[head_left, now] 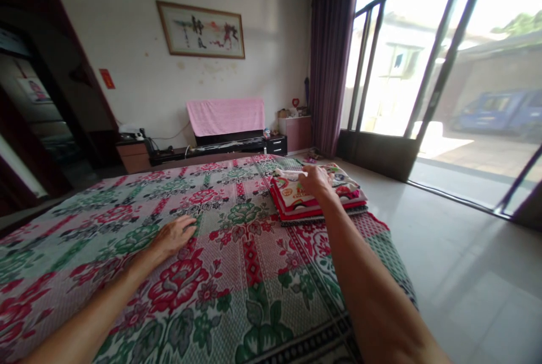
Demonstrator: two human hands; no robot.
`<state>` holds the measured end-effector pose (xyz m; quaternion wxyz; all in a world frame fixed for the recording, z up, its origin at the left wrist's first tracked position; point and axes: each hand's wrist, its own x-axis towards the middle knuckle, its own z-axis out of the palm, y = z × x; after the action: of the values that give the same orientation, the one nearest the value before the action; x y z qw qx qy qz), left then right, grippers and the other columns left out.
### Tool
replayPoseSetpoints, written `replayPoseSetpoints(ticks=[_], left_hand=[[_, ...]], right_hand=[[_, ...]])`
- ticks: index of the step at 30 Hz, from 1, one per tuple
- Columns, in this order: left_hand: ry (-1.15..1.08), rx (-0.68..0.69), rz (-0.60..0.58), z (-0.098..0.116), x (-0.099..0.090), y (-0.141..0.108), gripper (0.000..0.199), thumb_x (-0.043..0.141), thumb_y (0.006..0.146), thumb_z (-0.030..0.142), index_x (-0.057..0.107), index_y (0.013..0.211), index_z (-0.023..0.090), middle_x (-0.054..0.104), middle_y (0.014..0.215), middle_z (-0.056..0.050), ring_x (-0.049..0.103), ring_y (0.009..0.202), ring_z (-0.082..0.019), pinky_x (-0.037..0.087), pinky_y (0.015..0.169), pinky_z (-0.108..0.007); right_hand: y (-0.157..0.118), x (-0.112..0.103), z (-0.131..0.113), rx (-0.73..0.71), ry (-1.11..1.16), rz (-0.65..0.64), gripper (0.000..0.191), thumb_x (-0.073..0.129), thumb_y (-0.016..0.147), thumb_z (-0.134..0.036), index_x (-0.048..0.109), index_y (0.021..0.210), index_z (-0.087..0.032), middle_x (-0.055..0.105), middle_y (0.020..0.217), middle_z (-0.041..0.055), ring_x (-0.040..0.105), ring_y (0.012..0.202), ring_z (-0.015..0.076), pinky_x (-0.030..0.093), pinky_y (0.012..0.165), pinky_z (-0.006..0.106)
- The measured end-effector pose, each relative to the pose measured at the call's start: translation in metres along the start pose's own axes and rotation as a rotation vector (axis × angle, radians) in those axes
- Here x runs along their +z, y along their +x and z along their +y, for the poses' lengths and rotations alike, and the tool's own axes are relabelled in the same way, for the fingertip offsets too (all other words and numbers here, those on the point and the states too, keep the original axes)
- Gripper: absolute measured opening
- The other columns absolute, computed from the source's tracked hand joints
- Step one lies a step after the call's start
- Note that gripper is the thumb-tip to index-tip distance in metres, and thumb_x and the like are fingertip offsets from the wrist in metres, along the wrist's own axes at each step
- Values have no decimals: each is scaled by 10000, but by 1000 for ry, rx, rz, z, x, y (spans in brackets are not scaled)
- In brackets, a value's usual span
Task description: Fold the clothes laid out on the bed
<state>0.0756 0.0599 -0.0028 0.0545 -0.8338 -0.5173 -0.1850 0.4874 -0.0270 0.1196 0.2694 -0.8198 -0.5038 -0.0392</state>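
Folded cloth stack: we count one, lying near the far right corner of one flower-patterned cover. Top layer cream with a colored print; red and pink layers beneath, a dark patterned edge at the bottom. We cannot count the layers exactly.

Hands, two, well apart. Right hand on top of the stack, fingers bent downward; one white strip juts out to the left from its fingertips. Whether they pinch it, we cannot tell. Left hand palm down on the cover, fingers slightly curved, gripping nothing that we can see, well left of the stack. Both forearms bare.

Beyond the cover we log one pink cloth draped over a dark object above one low black stand. On the wall, one framed picture and one red slip. To the right, one purple curtain beside glazed doors; through the glass, one blue vehicle, blurred.
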Motion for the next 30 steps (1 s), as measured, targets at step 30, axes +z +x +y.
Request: replayPoseSetpoints(ticks=[30], left_hand=[[-89,69,170,7,6,-13,393,388,844,323,716,1004,178,692,1060,-97,644,981,-229,491,920,-341]], right_hand=[[-38,59,-50,-482,-50,113,288,400,902,-251,629,1060,-175,620,1178,116,485,1145,263,276,1013,452]])
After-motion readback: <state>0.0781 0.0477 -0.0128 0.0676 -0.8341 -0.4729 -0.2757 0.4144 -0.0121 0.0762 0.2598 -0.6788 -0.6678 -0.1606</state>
